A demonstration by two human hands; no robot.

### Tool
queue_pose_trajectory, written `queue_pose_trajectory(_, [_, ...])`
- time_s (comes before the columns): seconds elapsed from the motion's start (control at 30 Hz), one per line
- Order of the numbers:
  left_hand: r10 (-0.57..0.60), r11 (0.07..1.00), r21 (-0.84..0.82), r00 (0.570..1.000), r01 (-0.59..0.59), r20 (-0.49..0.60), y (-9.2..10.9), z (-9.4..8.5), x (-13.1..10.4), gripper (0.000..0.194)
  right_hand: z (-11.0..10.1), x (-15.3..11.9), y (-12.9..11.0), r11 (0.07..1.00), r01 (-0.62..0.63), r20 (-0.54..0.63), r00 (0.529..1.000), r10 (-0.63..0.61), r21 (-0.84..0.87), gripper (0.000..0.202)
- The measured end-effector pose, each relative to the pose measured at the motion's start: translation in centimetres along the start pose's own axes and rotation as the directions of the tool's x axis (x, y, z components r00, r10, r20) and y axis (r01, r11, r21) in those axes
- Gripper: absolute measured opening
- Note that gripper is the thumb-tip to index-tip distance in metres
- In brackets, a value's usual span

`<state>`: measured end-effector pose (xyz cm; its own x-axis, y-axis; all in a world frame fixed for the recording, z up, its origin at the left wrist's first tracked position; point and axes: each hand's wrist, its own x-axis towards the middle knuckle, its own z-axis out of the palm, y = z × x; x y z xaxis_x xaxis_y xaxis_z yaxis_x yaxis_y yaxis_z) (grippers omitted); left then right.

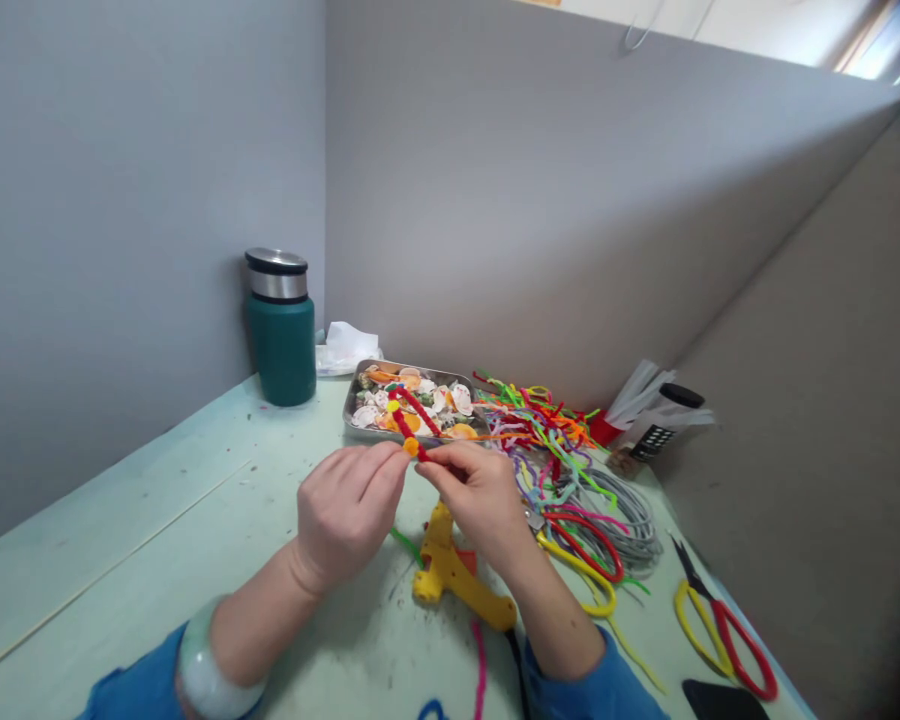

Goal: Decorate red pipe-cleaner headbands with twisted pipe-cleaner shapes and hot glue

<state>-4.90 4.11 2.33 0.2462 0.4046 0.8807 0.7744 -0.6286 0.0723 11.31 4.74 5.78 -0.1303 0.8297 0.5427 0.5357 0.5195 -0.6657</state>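
A bent red pipe cleaner [422, 410] with small yellow and orange pieces on it is pinched between my two hands, in the middle of the view. My left hand [351, 505] closes its fingertips beside the orange piece. My right hand [481, 495] pinches the lower red end, close to the left fingertips. Behind the hands lies a metal tray [356, 432] of shells. A yellow glue gun [450, 575] rests on the table below my hands, between the forearms.
Colourful pipe cleaners [536, 425] and a grey wire coil [637, 530] lie to the right. Scissors [709, 620] are at the right edge. A green bottle [282, 345] stands back left, a black-lidded jar [658, 425] back right. A thin stick [120, 562] lies left.
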Motion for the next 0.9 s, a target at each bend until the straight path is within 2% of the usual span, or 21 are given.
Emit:
queue_pose_trajectory(0.27, [-0.028, 0.999, 0.03, 0.999, 0.027, 0.031, -0.2, 0.2, 0.2, 0.023, 0.0, 0.0, 0.0, 1.0, -0.008, 0.006, 1.0, 0.008, -0.003, 0.008])
queue_pose_trajectory(0.4, [-0.106, 0.982, -0.157, 0.994, 0.107, 0.014, 0.0, 0.1, 0.5, 0.023, -0.1, 0.0, 0.1, 1.0, -0.01, -0.001, 1.0, 0.01, 0.005, 0.008])
queue_pose_trajectory(0.5, [-0.276, 0.901, -0.34, 0.961, 0.268, 0.025, 0.3, -0.1, 1.0, 0.015, -0.1, 0.0, 0.2, 1.0, -0.007, -0.004, 1.0, 0.007, 0.001, 0.008])
queue_pose_trajectory(0.53, [-0.367, 0.849, -0.39, 0.929, 0.357, 0.051, 0.4, -0.2, 1.3, 0.011, -0.1, 0.0, 0.3, 1.0, -0.004, -0.005, 1.0, 0.004, 0.0, 0.008])
queue_pose_trajectory(0.57, [-0.466, 0.771, -0.44, 0.879, 0.459, 0.101, 0.5, -0.3, 1.5, 0.007, -0.1, 0.0, 0.3, 1.0, 0.0, -0.005, 1.0, 0.0, 0.002, 0.008])
queue_pose_trajectory(0.63, [-0.618, 0.537, -0.533, 0.735, 0.654, 0.279, 0.4, -0.3, 2.0, 0.01, -0.1, 0.0, 0.2, 1.0, 0.011, -0.002, 1.0, -0.011, 0.008, 0.009])
queue_pose_trajectory(0.7, [-0.633, 0.249, -0.589, 0.589, 0.769, 0.502, 0.3, -0.1, 2.3, 0.017, -0.1, -0.1, 0.1, 1.0, 0.017, 0.0, 1.0, -0.017, 0.014, 0.009])
queue_pose_trajectory(0.73, [-0.605, 0.117, -0.6, 0.536, 0.791, 0.589, 0.2, 0.0, 2.3, 0.02, -0.1, -0.1, 0.1, 1.0, 0.017, 0.001, 1.0, -0.017, 0.015, 0.009])
queue_pose_trajectory(0.8, [-0.544, -0.076, -0.612, 0.481, 0.787, 0.687, 0.1, 0.2, 2.3, 0.022, -0.1, -0.1, 0.0, 1.0, 0.013, -0.002, 1.0, -0.013, 0.015, 0.009])
queue_pose_trajectory(0.9, [-0.49, -0.236, -0.635, 0.474, 0.736, 0.732, 0.1, 0.3, 2.1, 0.017, 0.0, -0.1, 0.0, 1.0, 0.01, 0.001, 1.0, -0.01, 0.016, 0.008])
